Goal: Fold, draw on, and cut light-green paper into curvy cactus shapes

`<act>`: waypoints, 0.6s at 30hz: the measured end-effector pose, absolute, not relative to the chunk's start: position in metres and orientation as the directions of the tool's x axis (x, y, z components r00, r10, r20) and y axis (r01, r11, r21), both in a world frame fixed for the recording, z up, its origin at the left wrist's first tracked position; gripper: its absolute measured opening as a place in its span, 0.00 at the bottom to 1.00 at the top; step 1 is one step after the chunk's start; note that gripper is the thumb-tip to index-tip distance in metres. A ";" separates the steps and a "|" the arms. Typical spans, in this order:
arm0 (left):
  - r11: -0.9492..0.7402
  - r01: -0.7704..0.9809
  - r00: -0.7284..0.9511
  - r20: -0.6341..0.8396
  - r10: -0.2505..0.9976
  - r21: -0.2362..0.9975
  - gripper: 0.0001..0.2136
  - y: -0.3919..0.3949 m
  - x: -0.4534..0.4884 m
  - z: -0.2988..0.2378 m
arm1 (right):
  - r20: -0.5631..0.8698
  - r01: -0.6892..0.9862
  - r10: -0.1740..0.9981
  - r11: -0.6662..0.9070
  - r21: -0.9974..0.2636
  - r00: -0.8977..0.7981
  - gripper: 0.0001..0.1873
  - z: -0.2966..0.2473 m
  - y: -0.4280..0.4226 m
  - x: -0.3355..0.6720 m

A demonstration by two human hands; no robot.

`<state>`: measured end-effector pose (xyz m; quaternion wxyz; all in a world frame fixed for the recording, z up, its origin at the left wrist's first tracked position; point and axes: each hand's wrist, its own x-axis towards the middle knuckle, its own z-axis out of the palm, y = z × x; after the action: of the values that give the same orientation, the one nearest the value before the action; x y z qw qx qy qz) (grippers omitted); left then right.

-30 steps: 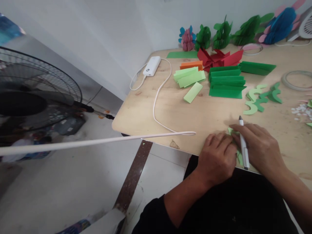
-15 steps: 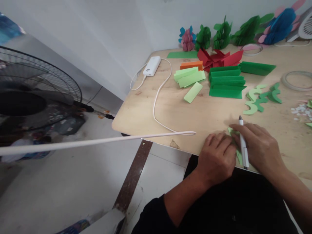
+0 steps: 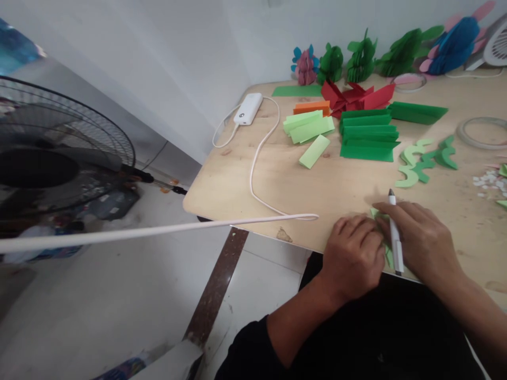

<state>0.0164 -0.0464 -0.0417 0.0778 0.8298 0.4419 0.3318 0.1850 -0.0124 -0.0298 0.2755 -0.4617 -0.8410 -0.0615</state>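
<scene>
My left hand [image 3: 354, 256] lies knuckles up at the near edge of the wooden table [image 3: 340, 179], fingers curled down onto a small light green paper piece [image 3: 388, 254]. My right hand [image 3: 422, 240] rests beside it on the same paper and grips a white pen [image 3: 395, 235], whose tip points away from me. Most of the paper is hidden under both hands.
Folded light green strips [image 3: 308, 126], a dark green folded stack [image 3: 367, 134], orange and red paper and curved green cutouts [image 3: 423, 158] lie farther back. A white power bank [image 3: 248, 108] with its cable sits at the left. Paper flowers line the wall. A standing fan [image 3: 51, 158] is on the floor.
</scene>
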 end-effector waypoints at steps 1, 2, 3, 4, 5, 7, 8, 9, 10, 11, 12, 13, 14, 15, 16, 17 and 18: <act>-0.588 0.681 0.370 0.488 0.790 0.436 0.12 -0.045 0.017 -0.041 | 0.521 0.811 0.741 0.566 -0.147 -0.423 0.14 -0.030 -0.012 0.185; -0.582 0.683 0.363 0.487 0.794 0.441 0.11 -0.045 0.017 -0.040 | 0.524 0.811 0.738 0.568 -0.141 -0.425 0.14 -0.031 -0.012 0.185; -0.579 0.688 0.367 0.479 0.797 0.438 0.11 -0.044 0.018 -0.040 | 0.524 0.810 0.736 0.570 -0.138 -0.429 0.15 -0.031 -0.012 0.186; -0.578 0.693 0.378 0.464 0.801 0.432 0.11 -0.043 0.018 -0.040 | 0.526 0.808 0.733 0.573 -0.136 -0.432 0.15 -0.032 -0.012 0.186; -0.577 0.696 0.392 0.448 0.804 0.427 0.11 -0.042 0.018 -0.039 | 0.527 0.806 0.731 0.576 -0.137 -0.433 0.15 -0.033 -0.012 0.186; -0.576 0.702 0.409 0.425 0.807 0.418 0.11 -0.042 0.018 -0.039 | 0.533 0.799 0.726 0.583 -0.144 -0.434 0.15 -0.033 -0.012 0.187; -0.576 0.704 0.412 0.422 0.808 0.416 0.11 -0.042 0.018 -0.038 | 0.536 0.797 0.725 0.586 -0.148 -0.433 0.16 -0.033 -0.011 0.187; -0.574 0.706 0.409 0.422 0.809 0.414 0.11 -0.042 0.018 -0.038 | 0.538 0.794 0.723 0.588 -0.151 -0.434 0.16 -0.033 -0.011 0.187; -0.573 0.708 0.406 0.426 0.808 0.413 0.11 -0.042 0.018 -0.038 | 0.539 0.792 0.720 0.591 -0.150 -0.436 0.17 -0.033 -0.011 0.187; -0.574 0.708 0.403 0.431 0.807 0.412 0.10 -0.042 0.018 -0.038 | 0.540 0.791 0.718 0.594 -0.146 -0.440 0.17 -0.033 -0.011 0.186; -0.575 0.709 0.403 0.435 0.805 0.408 0.10 -0.042 0.018 -0.038 | 0.542 0.791 0.714 0.596 -0.139 -0.443 0.18 -0.032 -0.011 0.186; -0.577 0.711 0.405 0.436 0.803 0.402 0.10 -0.042 0.018 -0.038 | 0.540 0.791 0.712 0.597 -0.132 -0.447 0.19 -0.032 -0.011 0.186; -0.579 0.714 0.410 0.435 0.802 0.394 0.10 -0.042 0.017 -0.038 | 0.539 0.792 0.712 0.597 -0.126 -0.450 0.19 -0.032 -0.012 0.186; -0.582 0.716 0.417 0.431 0.800 0.385 0.10 -0.042 0.017 -0.038 | 0.536 0.794 0.712 0.596 -0.122 -0.453 0.20 -0.032 -0.012 0.186; -0.584 0.719 0.425 0.426 0.799 0.377 0.10 -0.041 0.017 -0.038 | 0.532 0.795 0.715 0.595 -0.121 -0.454 0.20 -0.032 -0.012 0.186; -0.584 0.723 0.431 0.420 0.799 0.370 0.10 -0.041 0.017 -0.038 | 0.528 0.796 0.718 0.593 -0.123 -0.453 0.20 -0.032 -0.012 0.187; -0.585 0.726 0.438 0.412 0.799 0.363 0.10 -0.041 0.017 -0.038 | 0.525 0.797 0.721 0.591 -0.126 -0.452 0.20 -0.033 -0.012 0.187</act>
<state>0.0165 -0.0405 -0.0380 0.0658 0.8454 0.4508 0.2787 0.1868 -0.0121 -0.0326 0.2728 -0.4468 -0.8492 -0.0695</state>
